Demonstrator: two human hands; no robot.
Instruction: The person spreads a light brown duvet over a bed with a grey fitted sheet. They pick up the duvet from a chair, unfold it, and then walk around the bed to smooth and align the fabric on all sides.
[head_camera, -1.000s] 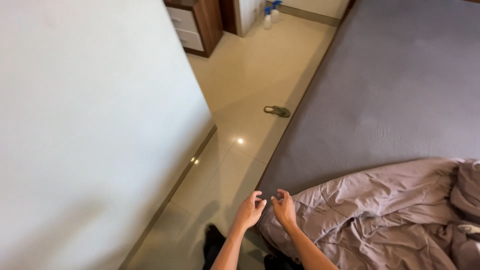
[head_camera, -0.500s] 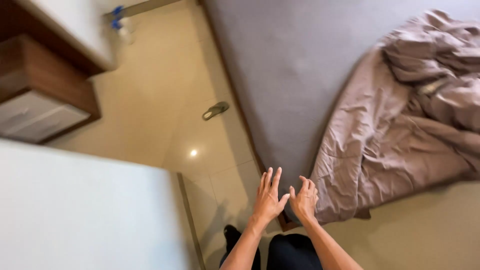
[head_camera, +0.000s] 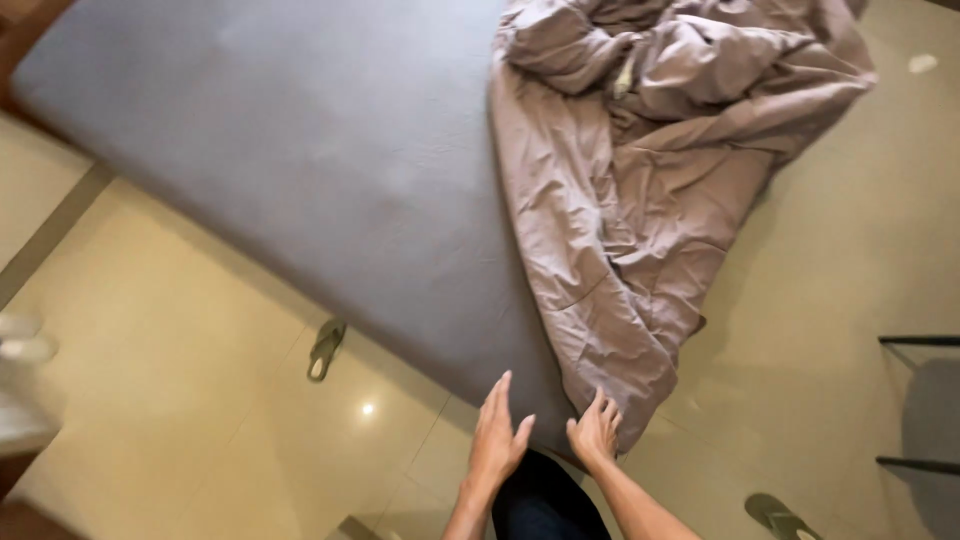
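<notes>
Both hands reach toward the bed's near corner. The right hand (head_camera: 596, 432) touches the lowest corner of the crumpled mauve duvet (head_camera: 640, 200) — fingers curled, though a firm grasp cannot be told. The left hand (head_camera: 497, 435) hangs open, holding nothing, over the grey mattress (head_camera: 300, 170) edge (a green slipper (head_camera: 325, 348) lies nearby on the tiled floor (head_camera: 180, 400)).

We lose mattress (head_camera: 300, 170) far corners past top edge. Duvet (head_camera: 640, 180) runs off top too. Right sandal (head_camera: 780, 518) cut by bottom edge. White object (head_camera: 25, 340) at left edge blurred, unidentifiable. Dark frame (head_camera: 925, 400) cut by right edge.
</notes>
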